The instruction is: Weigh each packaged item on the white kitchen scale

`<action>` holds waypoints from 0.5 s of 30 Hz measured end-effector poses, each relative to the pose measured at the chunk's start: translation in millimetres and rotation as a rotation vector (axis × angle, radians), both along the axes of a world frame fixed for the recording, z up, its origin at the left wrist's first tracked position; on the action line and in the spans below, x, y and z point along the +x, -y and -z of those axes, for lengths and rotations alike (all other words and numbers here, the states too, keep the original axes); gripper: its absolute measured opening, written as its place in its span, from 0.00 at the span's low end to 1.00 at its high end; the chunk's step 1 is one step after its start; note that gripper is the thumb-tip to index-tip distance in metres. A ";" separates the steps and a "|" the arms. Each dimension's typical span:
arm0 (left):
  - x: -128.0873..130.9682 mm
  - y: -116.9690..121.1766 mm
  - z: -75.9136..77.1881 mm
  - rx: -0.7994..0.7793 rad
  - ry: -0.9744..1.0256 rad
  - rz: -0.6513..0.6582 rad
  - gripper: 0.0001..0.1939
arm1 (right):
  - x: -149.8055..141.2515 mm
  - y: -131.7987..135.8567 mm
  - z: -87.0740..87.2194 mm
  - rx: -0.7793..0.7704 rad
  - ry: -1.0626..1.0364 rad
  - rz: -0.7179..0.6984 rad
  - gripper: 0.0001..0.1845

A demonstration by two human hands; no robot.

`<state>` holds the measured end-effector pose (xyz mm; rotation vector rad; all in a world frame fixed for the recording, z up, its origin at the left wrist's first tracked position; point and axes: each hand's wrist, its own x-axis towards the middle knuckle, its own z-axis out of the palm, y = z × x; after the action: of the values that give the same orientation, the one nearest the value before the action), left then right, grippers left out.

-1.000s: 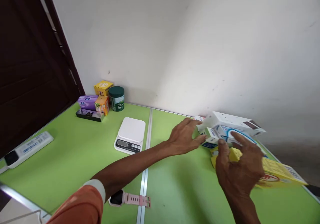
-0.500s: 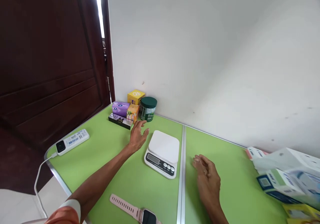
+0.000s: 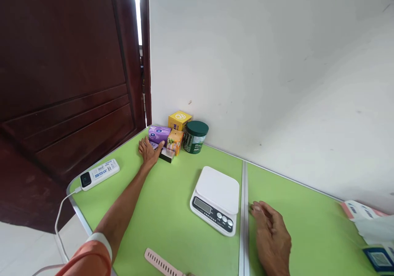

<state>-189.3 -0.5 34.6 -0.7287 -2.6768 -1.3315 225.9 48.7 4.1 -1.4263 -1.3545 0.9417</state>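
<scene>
My left hand [image 3: 149, 152] reaches to the far left of the table, its fingers and thumb spread over the left part of a flat black box [image 3: 167, 155]. That hand hides much of the box, and a firm grip on it cannot be made out. Just behind the fingers lies a purple pack [image 3: 159, 134], beside a small orange box [image 3: 175, 141]. My right hand [image 3: 273, 237] hovers over the right part of the table with nothing in it, fingers loosely curled and apart from the thumb. Between the hands stands a white digital scale [image 3: 218, 190] with a bare platform.
Behind the orange box are a yellow box [image 3: 179, 120] and a green-lidded tub [image 3: 195, 137]. A white device [image 3: 101, 174] with a cable lies at the left edge. A pink watch strap [image 3: 163, 263] is in front, and boxes [image 3: 361, 211] lie far right by the wall.
My left hand has moved left, from beside the scale to the flat black box. My right hand stays near the scale's right side. The view has shifted somewhat left.
</scene>
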 end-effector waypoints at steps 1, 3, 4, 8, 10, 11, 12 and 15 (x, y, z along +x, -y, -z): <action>-7.7 1.9 -2.0 -0.013 0.005 0.003 0.47 | -0.4 1.8 -2.0 0.009 0.005 0.006 0.38; -20.7 4.6 -5.8 -0.025 0.021 0.006 0.42 | -2.5 8.2 -9.4 0.064 0.041 0.036 0.36; -26.0 4.8 -7.9 -0.021 0.032 0.004 0.40 | -4.7 12.7 -14.6 0.117 0.072 0.055 0.35; -41.1 -3.8 -18.4 0.045 0.054 0.025 0.39 | -29.5 34.6 -42.7 0.429 0.142 0.031 0.33; -46.4 -11.6 -25.8 0.077 0.071 0.043 0.39 | -56.9 42.7 -56.7 0.489 0.079 -0.077 0.31; -48.7 -15.6 -29.7 0.086 0.077 0.054 0.39 | -74.7 44.8 -62.4 0.469 0.027 -0.147 0.30; -50.8 -19.4 -33.6 0.090 0.081 0.068 0.38 | -94.9 45.2 -66.8 0.423 -0.031 -0.226 0.31; -57.2 -28.2 -43.0 0.076 0.095 0.135 0.38 | -162.2 35.9 -70.6 0.236 -0.168 -0.443 0.35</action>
<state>-246.5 27.7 77.6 -0.8727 -2.6735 -1.5281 63.6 12.7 74.7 -0.8643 -1.6255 1.1106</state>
